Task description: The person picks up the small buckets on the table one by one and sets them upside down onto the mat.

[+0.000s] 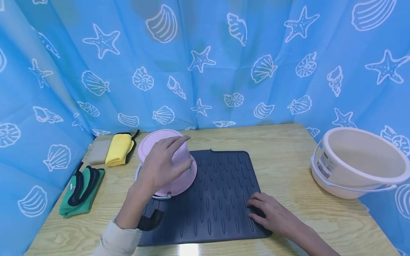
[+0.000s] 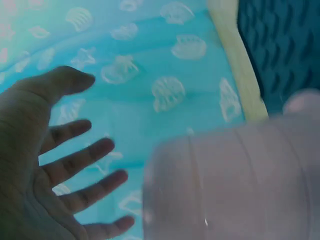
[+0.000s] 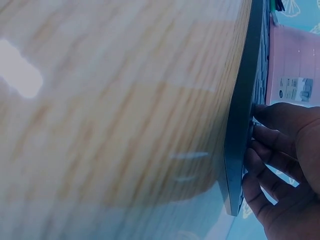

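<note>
A pink bucket (image 1: pixel 184 181) stands on the left part of a black ribbed mat (image 1: pixel 221 199). It looks turned upside down, its wide rim low and its pale handle (image 1: pixel 161 197) at the front. My left hand (image 1: pixel 164 163) hovers over it, hiding part of its side. In the left wrist view, that hand's spread fingers (image 2: pixel 95 155) hold nothing, with a gap to the pale ribbed wall of the bucket (image 2: pixel 240 185). Towards the mat's front right corner, my right hand (image 1: pixel 270 213) rests its bent fingertips on the mat. The right wrist view shows them touching its surface (image 3: pixel 255 115).
A cream bucket (image 1: pixel 346 167) with a pale handle stands upright at the right edge of the wooden table (image 1: pixel 278 153). At the left lie a green folded cloth (image 1: pixel 81 193) with black trim, a yellow one (image 1: pixel 118 149) and a grey one (image 1: pixel 98 152). Blue seashell curtains (image 1: pixel 205 89) hang behind.
</note>
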Demonstrator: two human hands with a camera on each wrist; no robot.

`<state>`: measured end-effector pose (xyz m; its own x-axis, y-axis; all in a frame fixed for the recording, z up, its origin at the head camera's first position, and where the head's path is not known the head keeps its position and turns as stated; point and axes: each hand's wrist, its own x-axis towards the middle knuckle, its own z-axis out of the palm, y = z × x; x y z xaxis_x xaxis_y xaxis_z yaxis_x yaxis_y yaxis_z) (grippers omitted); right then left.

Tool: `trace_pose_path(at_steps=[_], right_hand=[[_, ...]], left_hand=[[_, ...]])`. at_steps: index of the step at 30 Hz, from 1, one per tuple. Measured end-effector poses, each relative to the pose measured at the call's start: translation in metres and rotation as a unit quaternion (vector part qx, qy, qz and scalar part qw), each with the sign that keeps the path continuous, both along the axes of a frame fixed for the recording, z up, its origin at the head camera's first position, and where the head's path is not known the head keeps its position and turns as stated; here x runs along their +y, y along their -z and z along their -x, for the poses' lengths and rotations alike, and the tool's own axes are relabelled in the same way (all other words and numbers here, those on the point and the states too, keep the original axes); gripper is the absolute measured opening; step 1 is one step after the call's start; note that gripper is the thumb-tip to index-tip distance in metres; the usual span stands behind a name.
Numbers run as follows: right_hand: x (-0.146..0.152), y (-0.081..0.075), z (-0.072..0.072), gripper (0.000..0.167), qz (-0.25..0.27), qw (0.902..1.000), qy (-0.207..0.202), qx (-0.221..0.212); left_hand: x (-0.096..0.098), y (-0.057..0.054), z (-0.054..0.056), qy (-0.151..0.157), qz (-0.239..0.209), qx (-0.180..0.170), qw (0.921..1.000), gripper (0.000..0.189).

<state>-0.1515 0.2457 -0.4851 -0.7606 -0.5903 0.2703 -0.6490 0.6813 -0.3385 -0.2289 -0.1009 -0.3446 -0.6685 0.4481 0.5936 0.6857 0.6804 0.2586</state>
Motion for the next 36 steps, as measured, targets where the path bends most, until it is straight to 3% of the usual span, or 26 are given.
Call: trace_pose_path(at_steps=[4,8,22,25,32,36], right_hand=[[0.000,0.001,-0.001,0.019,-0.005,0.9999,0.007,-0.005],[0.000,0.002,-0.001,0.019,-0.004,1.0000,0.009,-0.002],[-0.001,0.005,-0.002,0.018,-0.009,0.9997,0.024,-0.003],[-0.001,0.005,-0.003,0.017,-0.009,0.9995,0.028,-0.008],[0.000,0.003,-0.003,0.017,0.000,0.9999,0.015,-0.003],[0.000,0.001,-0.002,0.018,0.004,1.0000,0.009,-0.003]], left_hand=[[0.010,0.001,-0.015,0.045,-0.032,-0.009,0.9984,0.051],[0.021,0.006,-0.026,0.066,-0.046,-0.026,0.9964,0.051],[0.050,0.058,-0.046,0.076,-0.065,-0.134,0.9859,0.052],[0.055,0.070,-0.049,0.086,-0.073,-0.167,0.9795,0.052],[0.063,0.098,-0.055,0.104,-0.076,-0.265,0.9555,0.051],[0.067,0.109,-0.058,0.102,-0.069,-0.275,0.9535,0.049]])
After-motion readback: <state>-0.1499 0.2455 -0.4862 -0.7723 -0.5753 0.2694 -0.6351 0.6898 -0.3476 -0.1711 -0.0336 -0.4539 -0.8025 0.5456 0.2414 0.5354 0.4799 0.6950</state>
